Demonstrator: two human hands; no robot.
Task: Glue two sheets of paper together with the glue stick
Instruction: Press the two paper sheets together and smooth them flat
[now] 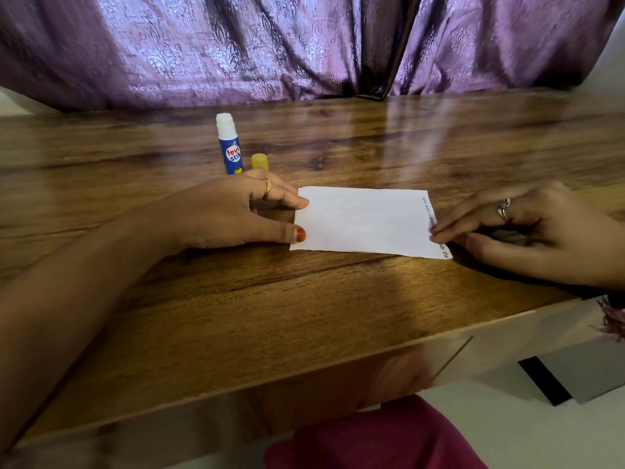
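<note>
A white paper sheet (pixel 365 220) lies flat on the wooden table (pixel 304 299), with printed text along its right edge. I cannot tell whether a second sheet lies under it. My left hand (pixel 236 211) rests on the table, its thumb and a fingertip touching the sheet's left edge. My right hand (pixel 517 228) pinches the sheet's right edge between thumb and fingertips. The blue and white glue stick (pixel 229 145) stands upright and uncapped behind my left hand. Its yellow cap (pixel 260 162) stands just right of it.
A purple patterned curtain (pixel 304 45) hangs along the table's far edge. The table's near edge runs diagonally below the paper, with a white drawer front (pixel 507 336) under it at the right. Maroon clothing (pixel 372 438) shows at the bottom.
</note>
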